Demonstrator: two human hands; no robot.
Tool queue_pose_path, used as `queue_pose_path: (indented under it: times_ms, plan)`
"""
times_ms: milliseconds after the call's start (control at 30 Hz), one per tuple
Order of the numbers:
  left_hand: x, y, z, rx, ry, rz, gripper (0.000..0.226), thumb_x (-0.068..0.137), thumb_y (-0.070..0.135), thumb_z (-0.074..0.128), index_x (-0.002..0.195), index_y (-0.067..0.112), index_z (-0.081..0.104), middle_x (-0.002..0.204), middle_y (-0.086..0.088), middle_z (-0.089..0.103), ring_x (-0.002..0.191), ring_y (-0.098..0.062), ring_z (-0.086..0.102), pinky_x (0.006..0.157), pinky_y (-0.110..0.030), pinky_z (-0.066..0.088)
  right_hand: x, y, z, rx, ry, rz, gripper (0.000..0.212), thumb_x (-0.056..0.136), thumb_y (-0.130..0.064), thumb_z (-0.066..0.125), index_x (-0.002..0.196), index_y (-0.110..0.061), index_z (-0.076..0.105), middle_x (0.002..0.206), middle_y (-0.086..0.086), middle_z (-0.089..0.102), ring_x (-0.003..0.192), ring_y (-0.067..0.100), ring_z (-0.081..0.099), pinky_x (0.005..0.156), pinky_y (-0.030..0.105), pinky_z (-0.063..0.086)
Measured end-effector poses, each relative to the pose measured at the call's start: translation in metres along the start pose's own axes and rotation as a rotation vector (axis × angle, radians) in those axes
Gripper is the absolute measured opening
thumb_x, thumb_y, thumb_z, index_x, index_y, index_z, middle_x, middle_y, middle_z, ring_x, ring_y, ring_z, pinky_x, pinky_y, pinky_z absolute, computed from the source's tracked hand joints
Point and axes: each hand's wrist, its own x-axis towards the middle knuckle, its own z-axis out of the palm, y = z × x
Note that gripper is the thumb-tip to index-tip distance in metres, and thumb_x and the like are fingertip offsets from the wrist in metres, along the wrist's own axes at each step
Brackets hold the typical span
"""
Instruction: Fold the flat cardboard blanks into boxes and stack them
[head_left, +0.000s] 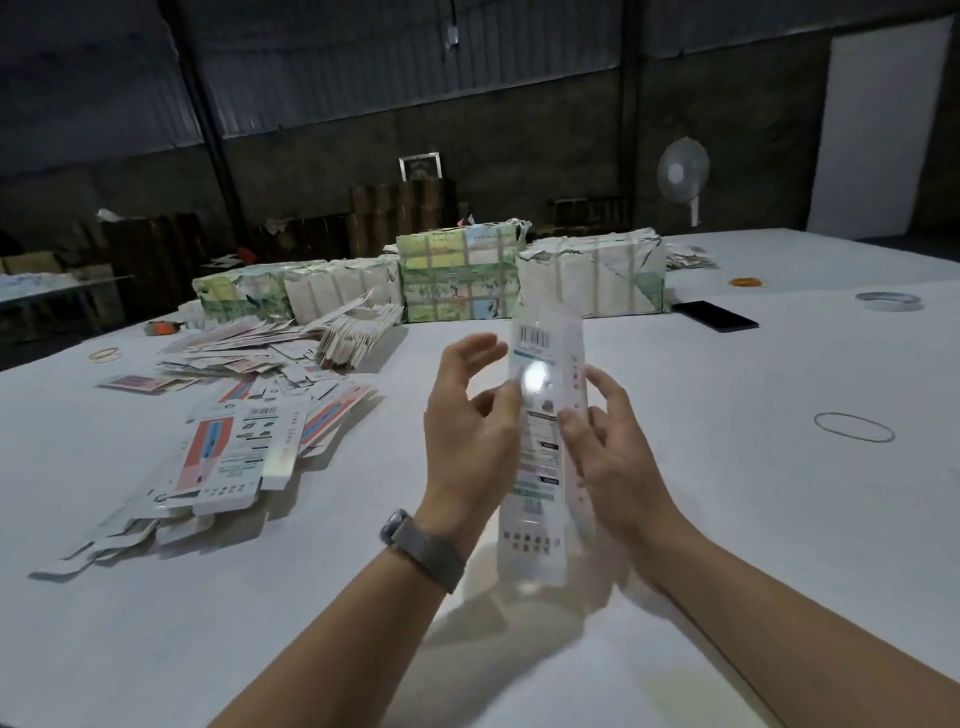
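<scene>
A long narrow white carton (540, 431) with a barcode near its top stands upright above the white table (727, 519), held between both hands. My left hand (470, 431) holds its left edge with thumb and fingertips, upper fingers spread loose. My right hand (608, 447) pinches its right side at mid-height. The carton's lower end is blurred. A loose pile of flat printed blanks (244, 441) lies on the table to the left, with a fanned row of more blanks (358, 332) behind it.
Several paper-wrapped bundles (457, 275) stand in a row at the back of the table. A black phone (717, 315), a tape roll (888, 301) and rubber bands (854, 427) lie to the right. A fan (682, 174) stands beyond.
</scene>
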Motion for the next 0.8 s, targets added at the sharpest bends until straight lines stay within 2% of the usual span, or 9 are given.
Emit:
queue_pose_path:
  times_ms: [133, 233, 367, 433, 500, 567, 633, 733, 800]
  plan:
    - [-0.001, -0.007, 0.002, -0.238, -0.03, -0.457, 0.016, 0.105, 0.026, 0.049, 0.121, 0.025, 0.054, 0.112, -0.003, 0.072, 0.075, -0.013, 0.075, 0.056, -0.026, 0.057, -0.002, 0.001, 0.007, -0.026, -0.006, 0.009, 0.053, 0.102, -0.027, 0.054, 0.15, -0.037, 0.032, 0.103, -0.013, 0.075, 0.089, 0.015, 0.074, 0.076, 0.038, 0.062]
    - [-0.008, -0.015, 0.006, -0.298, -0.134, -0.616, 0.047, 0.109, 0.045, 0.029, 0.113, 0.02, 0.069, 0.1, -0.01, 0.078, 0.078, -0.024, 0.076, 0.06, -0.034, 0.06, -0.003, 0.003, 0.003, -0.082, 0.002, 0.007, 0.054, 0.1, -0.025, 0.056, 0.149, -0.035, 0.037, 0.103, -0.01, 0.075, 0.089, 0.014, 0.074, 0.077, 0.039, 0.062]
    - [-0.013, -0.02, 0.008, -0.532, -0.178, -0.74, 0.064, 0.104, 0.061, 0.02, 0.116, 0.023, 0.07, 0.108, -0.015, 0.076, 0.096, -0.034, 0.075, 0.079, -0.046, 0.062, -0.001, 0.005, 0.0, -0.171, 0.043, 0.007, 0.043, 0.099, -0.027, 0.057, 0.139, -0.038, 0.046, 0.083, -0.008, 0.071, 0.08, 0.011, 0.072, 0.073, 0.037, 0.061]
    - [-0.013, -0.022, 0.01, -0.615, -0.211, -0.786, 0.068, 0.103, 0.062, 0.019, 0.119, 0.021, 0.07, 0.111, -0.016, 0.075, 0.096, -0.034, 0.075, 0.077, -0.046, 0.063, 0.0, 0.005, -0.001, -0.192, 0.061, 0.01, 0.034, 0.099, -0.028, 0.057, 0.13, -0.041, 0.05, 0.075, -0.017, 0.067, 0.075, 0.005, 0.07, 0.063, 0.023, 0.058]
    - [-0.013, -0.022, 0.012, -0.714, -0.25, -0.794, 0.072, 0.103, 0.063, 0.018, 0.114, 0.019, 0.075, 0.114, -0.017, 0.074, 0.096, -0.033, 0.075, 0.073, -0.043, 0.063, 0.0, 0.005, 0.001, -0.17, 0.08, 0.0, 0.031, 0.099, -0.029, 0.057, 0.121, -0.048, 0.049, 0.087, -0.02, 0.069, 0.081, 0.002, 0.069, 0.061, 0.014, 0.053]
    - [-0.012, -0.024, 0.012, -0.753, -0.295, -0.776, 0.074, 0.102, 0.064, 0.017, 0.114, 0.022, 0.076, 0.119, -0.016, 0.073, 0.101, -0.032, 0.074, 0.073, -0.042, 0.063, 0.0, 0.004, 0.002, -0.214, 0.126, -0.034, 0.03, 0.098, -0.031, 0.059, 0.12, -0.048, 0.048, 0.102, -0.014, 0.059, 0.089, 0.004, 0.065, 0.064, 0.013, 0.053]
    - [-0.011, -0.024, 0.012, -0.748, -0.322, -0.759, 0.074, 0.102, 0.064, 0.015, 0.112, 0.025, 0.078, 0.116, -0.014, 0.074, 0.099, -0.031, 0.075, 0.071, -0.04, 0.063, 0.0, 0.004, 0.003, -0.251, 0.158, -0.054, 0.027, 0.097, -0.033, 0.06, 0.119, -0.044, 0.049, 0.104, -0.012, 0.052, 0.087, 0.004, 0.062, 0.066, 0.013, 0.053]
    - [-0.011, -0.026, 0.012, -0.674, -0.331, -0.728, 0.075, 0.104, 0.058, 0.016, 0.089, 0.029, 0.084, 0.097, -0.011, 0.078, 0.079, -0.026, 0.077, 0.058, -0.033, 0.06, 0.0, 0.007, 0.003, -0.155, 0.118, 0.002, 0.021, 0.098, -0.031, 0.061, 0.115, -0.037, 0.051, 0.097, -0.011, 0.063, 0.081, 0.001, 0.067, 0.067, 0.02, 0.057]
    - [-0.013, -0.031, 0.014, -0.587, -0.305, -0.703, 0.067, 0.106, 0.054, 0.022, 0.094, 0.026, 0.082, 0.09, -0.01, 0.078, 0.071, -0.024, 0.076, 0.054, -0.03, 0.059, 0.001, 0.008, 0.002, -0.099, 0.115, 0.016, 0.022, 0.098, -0.029, 0.061, 0.11, -0.042, 0.049, 0.088, -0.015, 0.069, 0.079, 0.0, 0.069, 0.066, 0.022, 0.058]
